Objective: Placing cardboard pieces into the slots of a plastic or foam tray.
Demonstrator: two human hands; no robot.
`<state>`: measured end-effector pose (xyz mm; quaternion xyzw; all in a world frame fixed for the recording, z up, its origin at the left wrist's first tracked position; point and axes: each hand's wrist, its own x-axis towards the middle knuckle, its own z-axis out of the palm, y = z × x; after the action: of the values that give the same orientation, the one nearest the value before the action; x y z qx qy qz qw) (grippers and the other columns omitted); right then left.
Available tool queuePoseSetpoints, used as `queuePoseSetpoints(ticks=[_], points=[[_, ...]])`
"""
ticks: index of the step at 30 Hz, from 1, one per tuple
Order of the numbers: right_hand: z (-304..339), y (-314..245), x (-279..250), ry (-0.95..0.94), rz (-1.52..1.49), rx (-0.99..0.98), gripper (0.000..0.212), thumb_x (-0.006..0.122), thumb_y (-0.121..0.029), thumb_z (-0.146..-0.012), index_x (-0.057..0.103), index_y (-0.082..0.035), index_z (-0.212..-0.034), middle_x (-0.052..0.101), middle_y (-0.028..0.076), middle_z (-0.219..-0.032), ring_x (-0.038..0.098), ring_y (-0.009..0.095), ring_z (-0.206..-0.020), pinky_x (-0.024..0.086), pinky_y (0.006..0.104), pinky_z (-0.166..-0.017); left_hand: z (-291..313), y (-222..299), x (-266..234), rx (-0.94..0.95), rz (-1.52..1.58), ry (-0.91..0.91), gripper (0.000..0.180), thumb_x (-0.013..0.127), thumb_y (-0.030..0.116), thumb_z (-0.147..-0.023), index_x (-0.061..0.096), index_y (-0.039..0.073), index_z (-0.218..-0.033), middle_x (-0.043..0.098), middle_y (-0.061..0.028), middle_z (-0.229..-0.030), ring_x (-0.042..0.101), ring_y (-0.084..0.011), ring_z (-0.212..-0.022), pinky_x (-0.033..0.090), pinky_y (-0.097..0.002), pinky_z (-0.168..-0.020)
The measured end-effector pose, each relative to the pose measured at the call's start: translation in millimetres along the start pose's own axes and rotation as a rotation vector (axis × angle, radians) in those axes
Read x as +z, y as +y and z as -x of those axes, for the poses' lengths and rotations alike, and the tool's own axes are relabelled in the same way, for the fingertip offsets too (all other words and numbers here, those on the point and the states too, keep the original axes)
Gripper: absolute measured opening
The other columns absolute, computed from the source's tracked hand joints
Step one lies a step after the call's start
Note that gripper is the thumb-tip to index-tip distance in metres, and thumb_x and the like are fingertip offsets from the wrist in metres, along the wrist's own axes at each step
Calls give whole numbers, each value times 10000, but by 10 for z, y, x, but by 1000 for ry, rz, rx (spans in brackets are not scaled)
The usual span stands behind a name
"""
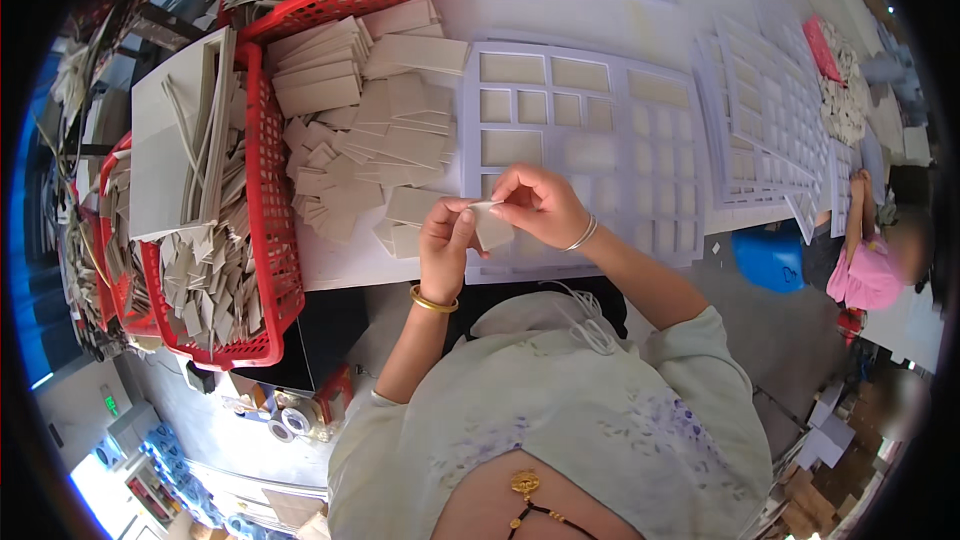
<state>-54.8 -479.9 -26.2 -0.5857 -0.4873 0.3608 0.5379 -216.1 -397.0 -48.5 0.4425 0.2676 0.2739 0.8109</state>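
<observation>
A small grey cardboard piece (493,228) is pinched between both hands above the near part of a white frame panel (472,150). My left hand (446,243) grips its left side with thumb and fingers. The thumb and fingertips of my right hand (545,205) close on its upper edge. The panel has rectangular openings of different sizes; several at its upper left show grey board inside. Just left of the panel lie loose cardboard pieces (400,130), large and small, spread in overlapping heaps.
Red plastic baskets (268,210) full of cardboard scraps stand at the left, one with large boards (175,140) on top. More white panels (765,110) are stacked at the right. A person in pink (868,270) works farther right, near a blue bin (768,258).
</observation>
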Motion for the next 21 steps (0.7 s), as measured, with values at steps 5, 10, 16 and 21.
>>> queuePoseSetpoints(ticks=[5,10,16,21], points=[[232,33,-76,-37,-479,310,114,637,-19,-860,529,-32,-896,583,27,-901,607,95,-788,530,249,-602,54,-49,-52,-40,-46,-128,123,511,163,-970,560,51,-962,583,-8,-754,518,-70,-555,412,-192,-459],[446,170,-46,104,-415,232,126,630,-7,-856,520,-30,-911,579,24,-875,591,86,-742,505,220,-591,110,-55,9,-13,-366,37,48,573,75,-918,591,31,-910,587,4,-715,527,-51,-558,385,-194,-450],[660,140,-189,235,-234,383,110,642,-23,-831,552,-16,-894,608,24,-818,565,54,-693,471,212,-570,146,-43,-91,64,-847,25,38,633,34,-829,614,24,-861,633,-57,-745,611,-128,-620,476,-242,-528],[732,227,-120,156,213,231,116,656,-52,-800,571,-39,-878,610,58,-737,600,146,-648,475,280,-569,69,-123,-131,218,-1033,-32,68,629,19,-802,613,26,-868,630,-90,-770,625,-193,-651,484,-284,-557]])
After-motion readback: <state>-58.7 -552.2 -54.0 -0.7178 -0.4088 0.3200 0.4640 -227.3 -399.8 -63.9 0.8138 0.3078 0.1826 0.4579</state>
